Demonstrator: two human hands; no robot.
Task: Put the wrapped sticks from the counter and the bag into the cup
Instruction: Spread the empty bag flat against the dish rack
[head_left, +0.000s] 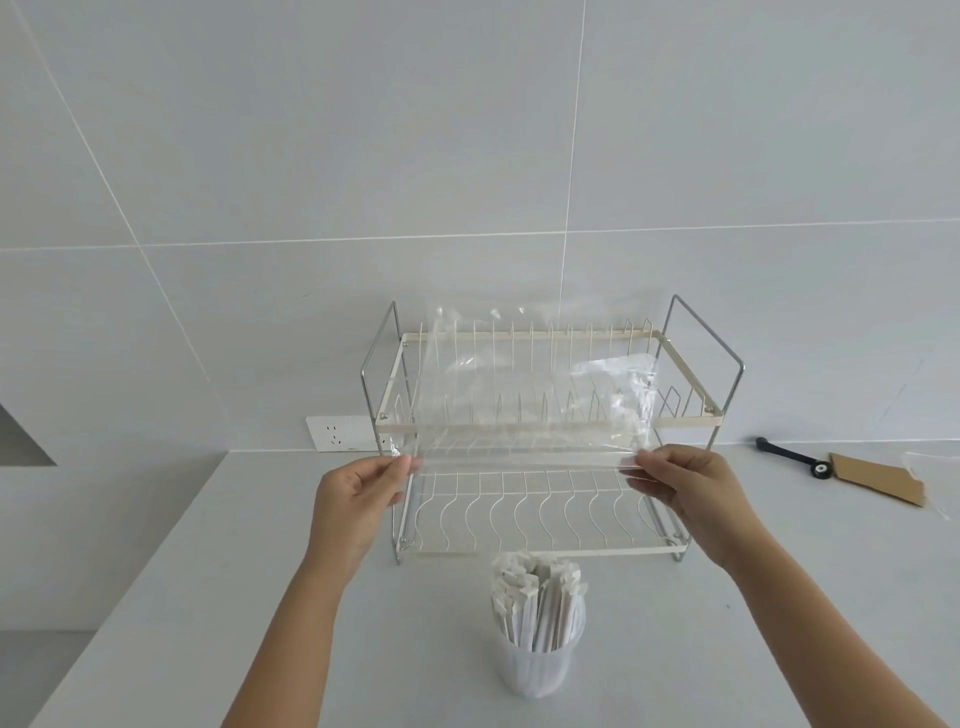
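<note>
Clear bag (524, 384) held up flat over the bench (208, 571), in front of the rack (540, 525). Stretched between both hands by its lower edge, rest of it standing upward. Looked empty, see-through, creased at upper right.

Left hand (358, 499) pinched shut on bag's lower left corner, thumb and fingers together on the plastic. Right hand (691, 493) clamped on bag's lower right corner the same way. Both forearms reached in from the bench's near edge, well apart.

Cup (537, 667) stood upright near the bench's near edge, about mid-width, just in front of the rack, between the two forearms, touching neither. Translucent white. Packed with sticks (537, 597) in white paper wrappers, upright, tops poking above the rim, leaning slightly. Count not readable.

Two-tier wire rack toward the bench's far edge against the tiled wall (467, 156); nothing seen on either tier. Bag overlapped the upper tier in view.

Socket (337, 434) on the wall low, left of the rack. Black tool (792, 457) with a small wheel near the bench's far right edge, brown card (878, 478) just beside it. Scrap of clear plastic at the right edge, too blurred to tell more.
</note>
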